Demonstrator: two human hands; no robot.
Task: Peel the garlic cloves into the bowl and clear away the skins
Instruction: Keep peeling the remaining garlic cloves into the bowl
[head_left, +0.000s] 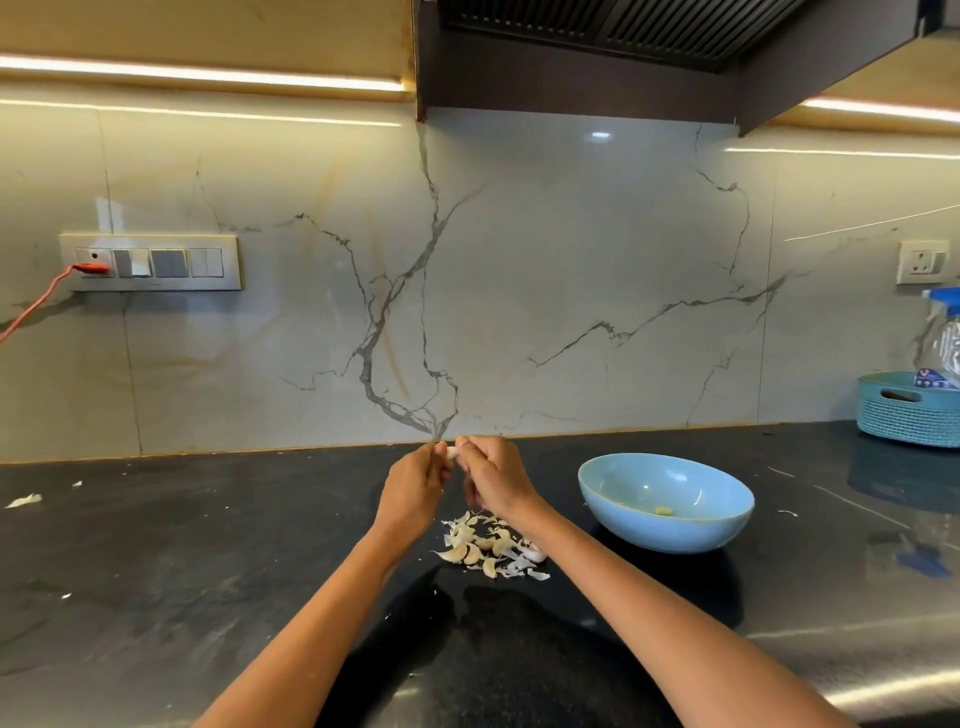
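Head view: black stone counter (156, 597) is seen against a grey-veined marble backsplash (519, 286), with a dark hood (597, 52) overhead. A garlic clove (451, 452) is held up above the counter, pinched between both hands; the left hand (415, 483) and the right hand (493, 480) are both curled round it at the fingertips, close together, touching at the clove. Below the hands, a pile of cloves and loose skins (491, 545) is spread on the counter, just left of the blue bowl (623, 512). One small peeled clove (663, 511) is seen lying in the bowl's bottom; nothing else is made out inside. Stray skin scraps (23, 500) are scattered at far left of the counter. A teal woven basket (904, 421) is placed at far right by the wall, with a spray bottle (943, 332) and a dark item standing in it. A switch panel (150, 262) with a red cord (36, 306) plugged in is mounted at left; a socket (922, 261) at right.
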